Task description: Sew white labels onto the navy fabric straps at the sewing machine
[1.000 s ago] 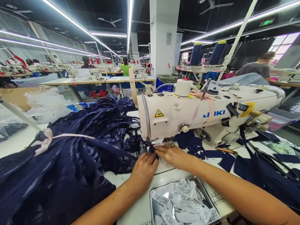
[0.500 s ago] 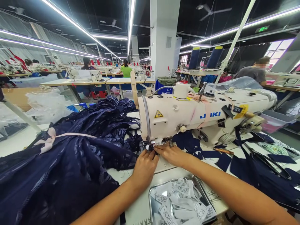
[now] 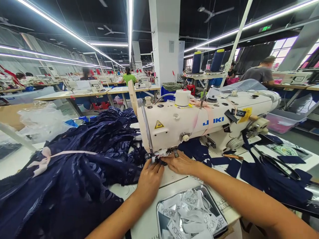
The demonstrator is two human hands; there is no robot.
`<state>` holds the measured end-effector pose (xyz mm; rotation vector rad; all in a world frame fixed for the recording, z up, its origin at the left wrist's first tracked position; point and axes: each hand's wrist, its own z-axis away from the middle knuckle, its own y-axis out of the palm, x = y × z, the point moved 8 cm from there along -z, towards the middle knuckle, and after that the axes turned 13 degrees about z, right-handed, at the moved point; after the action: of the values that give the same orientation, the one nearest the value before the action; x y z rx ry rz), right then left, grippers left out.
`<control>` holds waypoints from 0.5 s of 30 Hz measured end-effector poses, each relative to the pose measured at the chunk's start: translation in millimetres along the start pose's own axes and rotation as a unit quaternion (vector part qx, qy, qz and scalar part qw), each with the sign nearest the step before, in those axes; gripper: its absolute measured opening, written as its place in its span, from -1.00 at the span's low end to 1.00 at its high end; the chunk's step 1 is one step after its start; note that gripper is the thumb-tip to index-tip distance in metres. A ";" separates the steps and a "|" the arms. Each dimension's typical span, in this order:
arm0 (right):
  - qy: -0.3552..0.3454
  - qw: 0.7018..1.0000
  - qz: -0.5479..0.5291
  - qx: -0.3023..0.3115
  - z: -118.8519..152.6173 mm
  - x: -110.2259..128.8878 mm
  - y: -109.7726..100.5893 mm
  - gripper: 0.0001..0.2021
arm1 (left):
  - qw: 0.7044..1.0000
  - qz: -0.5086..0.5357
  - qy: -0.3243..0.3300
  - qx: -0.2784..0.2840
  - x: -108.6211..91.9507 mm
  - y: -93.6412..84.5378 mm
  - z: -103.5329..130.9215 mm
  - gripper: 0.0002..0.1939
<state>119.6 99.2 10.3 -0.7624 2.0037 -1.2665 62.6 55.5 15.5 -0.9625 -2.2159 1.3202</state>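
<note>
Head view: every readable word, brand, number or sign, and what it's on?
"J IKI": sewing machine, pink band over part.
"valege": white labels in the tray.
"valege": black tag on the machine.
Yellow warning triangle: machine, wordless.
Too small or blurred: ruler numbers, green sign, yellow tag.

Tube lights (image 3: 130,30) and fans (image 3: 212,14) hang around a white pillar (image 3: 166,39); bright windows (image 3: 284,46), perhaps curtained (image 3: 261,54) beside.

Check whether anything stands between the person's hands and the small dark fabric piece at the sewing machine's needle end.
Nothing visible does: the left hand and right hand both reach the dark fabric piece below the sewing machine. The metal tray lies nearer the person.
</note>
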 end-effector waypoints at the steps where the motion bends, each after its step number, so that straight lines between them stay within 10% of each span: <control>1: 0.003 1.000 -0.010 0.001 0.3 -1.6 -0.7 -0.70 | 1.000 0.018 0.001 0.007 2.9 -2.1 1.6 -0.74; 9: 0.007 0.995 -0.094 0.046 12.2 11.5 -2.5 -0.65 | 0.976 0.176 -0.066 0.107 48.1 -13.2 9.5 -0.57; 15: 0.006 0.996 -0.087 0.029 13.7 17.4 1.0 -0.67 | 0.980 0.131 -0.088 0.125 37.8 -8.6 15.0 -0.53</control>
<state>119.1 78.9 1.2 -0.9193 1.9351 -1.4251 24.0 71.0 15.1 -1.1051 -2.0290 1.8166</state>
